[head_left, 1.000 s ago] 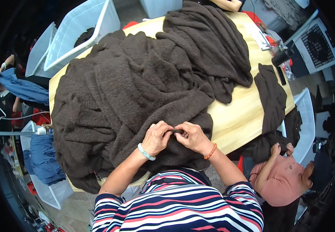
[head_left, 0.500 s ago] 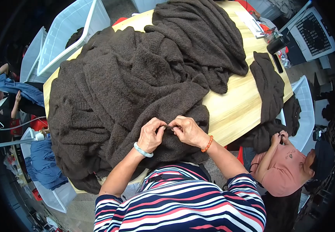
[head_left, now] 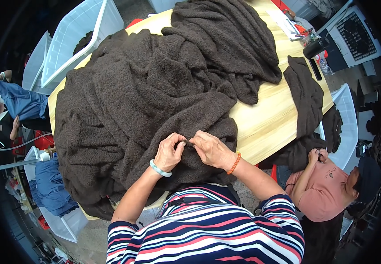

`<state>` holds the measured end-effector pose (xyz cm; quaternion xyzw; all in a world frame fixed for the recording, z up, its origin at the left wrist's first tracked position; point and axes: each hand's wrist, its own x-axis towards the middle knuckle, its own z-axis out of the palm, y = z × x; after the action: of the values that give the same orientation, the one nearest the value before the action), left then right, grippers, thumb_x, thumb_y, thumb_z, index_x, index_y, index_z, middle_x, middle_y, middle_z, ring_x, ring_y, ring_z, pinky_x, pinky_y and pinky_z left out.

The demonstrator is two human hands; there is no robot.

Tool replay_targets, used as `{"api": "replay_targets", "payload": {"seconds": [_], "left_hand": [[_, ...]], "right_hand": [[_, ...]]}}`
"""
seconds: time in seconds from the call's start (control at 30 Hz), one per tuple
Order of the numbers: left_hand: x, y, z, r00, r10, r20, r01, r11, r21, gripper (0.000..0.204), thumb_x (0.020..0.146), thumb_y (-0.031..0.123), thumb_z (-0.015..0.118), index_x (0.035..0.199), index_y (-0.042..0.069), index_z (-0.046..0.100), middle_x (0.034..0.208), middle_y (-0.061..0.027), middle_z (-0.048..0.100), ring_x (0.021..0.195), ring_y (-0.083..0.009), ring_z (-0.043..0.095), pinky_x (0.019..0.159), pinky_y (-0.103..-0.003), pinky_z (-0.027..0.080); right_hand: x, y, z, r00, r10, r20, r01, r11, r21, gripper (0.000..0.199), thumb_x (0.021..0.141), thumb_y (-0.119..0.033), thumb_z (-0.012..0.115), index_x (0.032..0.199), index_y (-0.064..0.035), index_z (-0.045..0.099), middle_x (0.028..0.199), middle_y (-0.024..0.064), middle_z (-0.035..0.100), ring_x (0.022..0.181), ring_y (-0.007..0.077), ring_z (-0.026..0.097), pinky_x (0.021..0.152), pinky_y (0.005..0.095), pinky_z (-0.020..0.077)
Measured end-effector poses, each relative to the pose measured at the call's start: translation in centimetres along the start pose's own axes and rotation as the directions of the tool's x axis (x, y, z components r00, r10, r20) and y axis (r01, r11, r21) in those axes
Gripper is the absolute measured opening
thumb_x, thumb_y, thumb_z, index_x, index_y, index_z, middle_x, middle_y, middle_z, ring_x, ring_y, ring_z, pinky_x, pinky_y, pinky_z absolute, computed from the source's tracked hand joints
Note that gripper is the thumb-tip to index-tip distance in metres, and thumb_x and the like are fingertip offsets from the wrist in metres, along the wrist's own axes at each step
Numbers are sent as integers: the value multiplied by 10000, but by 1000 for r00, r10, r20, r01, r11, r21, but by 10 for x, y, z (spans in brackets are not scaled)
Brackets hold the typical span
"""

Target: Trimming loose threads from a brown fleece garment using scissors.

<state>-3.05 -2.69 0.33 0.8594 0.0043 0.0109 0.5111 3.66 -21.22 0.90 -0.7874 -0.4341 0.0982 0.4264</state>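
A large heap of dark brown knitted fabric (head_left: pixel 124 88) covers much of the wooden table (head_left: pixel 265 119) before me. At its near side my left hand (head_left: pixel 169 152) pinches a bit of the knit between thumb and fingers; a pale bangle circles that wrist. My right hand (head_left: pixel 210 149), with an orange bead bracelet, grips the same knit just to the right. Only a small dark ridge of cloth shows between the fingertips, which nearly meet. Whether it is a seam or an edge, I cannot tell.
Another brown knit piece (head_left: pixel 304 97) lies at the table's right, near a black cylinder (head_left: pixel 316 47) and a phone (head_left: pixel 315 69). A co-worker in pink (head_left: pixel 326 193) handles brown knit at right. White bins (head_left: pixel 74 35) stand around; another person at left holds blue cloth (head_left: pixel 21 101).
My hands have shifted slightly left, still pinching the knit, and the right hand's fingers have turned over it. At left, the other person's blue cloth has been raised and spread.
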Motion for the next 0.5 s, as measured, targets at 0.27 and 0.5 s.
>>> {"api": "replay_targets", "payload": {"seconds": [0.27, 0.5], "left_hand": [[1, 0, -8, 995, -81, 50, 83, 996, -40, 76, 865, 50, 590, 899, -16, 607, 789, -103, 612, 717, -190, 583, 662, -298, 462], [6, 9, -22, 958, -200, 208, 216, 975, -58, 104, 888, 93, 600, 893, -12, 601, 752, -47, 608, 707, -119, 553, 661, -274, 455]], "right_hand": [[0, 0, -3, 996, -63, 71, 63, 998, 6, 185, 827, -11, 616, 1000, 37, 571, 907, 155, 508, 862, 324, 582, 763, 393, 511], [1, -3, -5, 990, -122, 67, 125, 991, -45, 223, 805, -30, 638, 1004, 30, 556, 910, 152, 502, 843, 314, 578, 758, 390, 509]]}}
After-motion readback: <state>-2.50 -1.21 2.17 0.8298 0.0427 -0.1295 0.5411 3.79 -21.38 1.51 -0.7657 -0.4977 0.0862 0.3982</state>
